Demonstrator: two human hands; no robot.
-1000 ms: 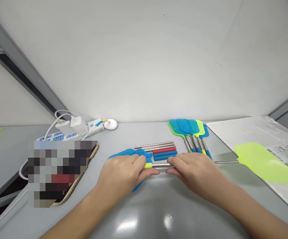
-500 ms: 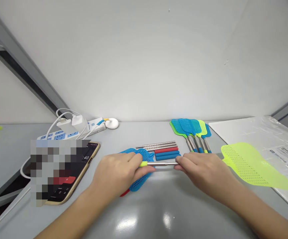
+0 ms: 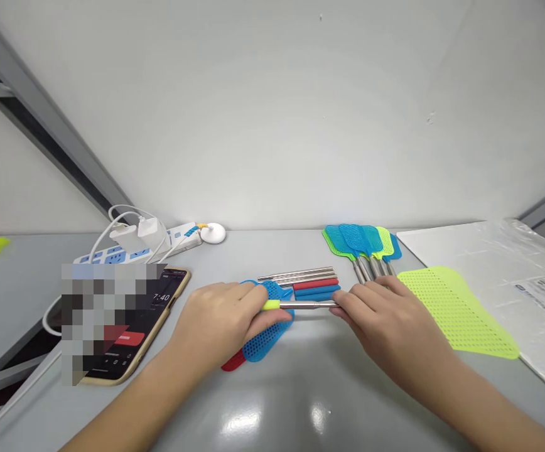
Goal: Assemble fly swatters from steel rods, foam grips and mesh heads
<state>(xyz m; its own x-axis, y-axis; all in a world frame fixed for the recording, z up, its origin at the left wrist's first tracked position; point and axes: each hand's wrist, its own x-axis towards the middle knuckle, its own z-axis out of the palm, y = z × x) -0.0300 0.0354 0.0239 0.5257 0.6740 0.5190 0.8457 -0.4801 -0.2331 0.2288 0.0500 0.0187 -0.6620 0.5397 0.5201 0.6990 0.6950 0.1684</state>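
A fly swatter with a metal rod and a yellow-green mesh head point(image 3: 461, 314) is held level between both hands. My left hand point(image 3: 223, 320) is closed round its yellow-green grip end. My right hand point(image 3: 385, 320) wraps the rod nearer the head, covering the joint there. Beneath my left hand lie blue swatter heads point(image 3: 267, 339) and a red one point(image 3: 233, 361), partly hidden. Just behind the rod are loose metal rods point(image 3: 296, 274), a red grip tube point(image 3: 316, 284) and blue grip tubes point(image 3: 317, 292).
Several swatters with blue and green heads point(image 3: 360, 240) lie fanned at the back. On the left are a phone point(image 3: 159, 314), partly pixelated, a power strip point(image 3: 178, 235) with chargers and a white round device point(image 3: 213, 233). A plastic-wrapped white package point(image 3: 480, 245) lies at right.
The yellow-green head has turned flatter and shifted left, closer to my right hand. Both hands keep their hold on the swatter, the right one rolled slightly.
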